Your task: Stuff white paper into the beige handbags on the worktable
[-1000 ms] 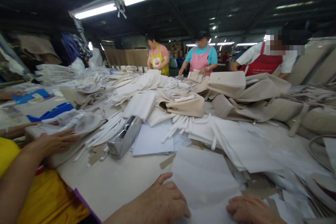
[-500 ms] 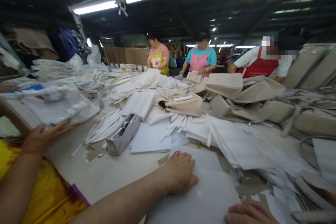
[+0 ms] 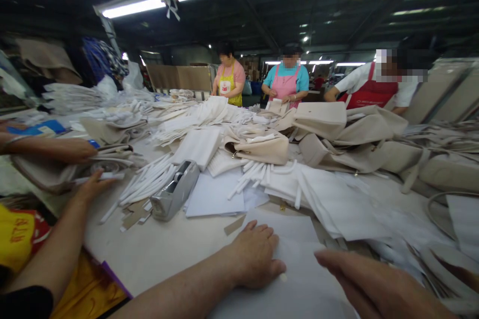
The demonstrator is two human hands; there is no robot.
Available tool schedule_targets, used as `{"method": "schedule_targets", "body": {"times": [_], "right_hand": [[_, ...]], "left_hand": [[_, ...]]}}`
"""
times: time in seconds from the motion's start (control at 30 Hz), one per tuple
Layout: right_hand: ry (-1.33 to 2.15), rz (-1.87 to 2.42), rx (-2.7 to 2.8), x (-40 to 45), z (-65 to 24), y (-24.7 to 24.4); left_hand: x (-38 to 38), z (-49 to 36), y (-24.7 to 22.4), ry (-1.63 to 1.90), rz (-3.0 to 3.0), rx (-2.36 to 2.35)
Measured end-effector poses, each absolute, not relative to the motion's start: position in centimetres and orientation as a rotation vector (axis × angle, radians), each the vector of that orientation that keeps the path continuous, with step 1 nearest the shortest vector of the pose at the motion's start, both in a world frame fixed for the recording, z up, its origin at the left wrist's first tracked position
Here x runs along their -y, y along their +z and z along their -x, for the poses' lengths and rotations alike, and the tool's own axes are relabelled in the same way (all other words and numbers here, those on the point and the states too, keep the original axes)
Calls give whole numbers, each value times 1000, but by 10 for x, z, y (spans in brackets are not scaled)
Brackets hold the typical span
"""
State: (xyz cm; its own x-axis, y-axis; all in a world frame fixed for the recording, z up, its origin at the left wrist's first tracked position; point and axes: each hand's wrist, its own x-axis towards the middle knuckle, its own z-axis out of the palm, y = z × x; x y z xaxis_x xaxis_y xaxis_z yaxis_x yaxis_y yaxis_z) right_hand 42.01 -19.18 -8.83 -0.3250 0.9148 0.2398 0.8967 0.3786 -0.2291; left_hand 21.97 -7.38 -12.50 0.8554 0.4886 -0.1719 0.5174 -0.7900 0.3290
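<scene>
My left hand [image 3: 256,254] lies palm down on a white sheet [image 3: 299,234] at the bottom centre, fingers spread a little and thumb pointing right. Nothing shows in its grasp. At the lower right, my right hand [image 3: 377,279] is over the right side of the sheet with fingers stretched out and nothing visible in them; whether it touches the sheet I cannot tell. A grey tape dispenser [image 3: 175,192] stands left of the sheet, beside a stack of white sheets [image 3: 215,194]. White foam sticks [image 3: 149,179] lie behind the dispenser.
Another person's hand [image 3: 92,187] is beside a beige bag [image 3: 48,169] at the left, and a further arm [image 3: 56,148] reaches over it. Beige bags [image 3: 320,119] and foam sheets [image 3: 337,204] are heaped across the table. Three people in aprons stand behind.
My right hand has come up and further into view over the sheet. My left hand has barely moved. At the left, a wrapped white item has given way to a beige bag, with other people's arms nearer.
</scene>
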Motion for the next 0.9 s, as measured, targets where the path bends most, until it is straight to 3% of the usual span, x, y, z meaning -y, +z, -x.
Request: {"method": "schedule_targets", "body": {"times": [0.1, 0.2, 0.37, 0.9], "right_hand": [[417, 1910, 2224, 137, -403, -83], [550, 2021, 2288, 98, -397, -112], [604, 2061, 2336, 86, -404, -150], [718, 2016, 2304, 99, -410, -161]], "left_hand": [[74, -220, -125, -99, -2654, -777], [74, -220, -128, -103, -2639, -785], [73, -221, -128, -134, -2620, -820], [13, -239, -113, -711, -2424, -767]]}}
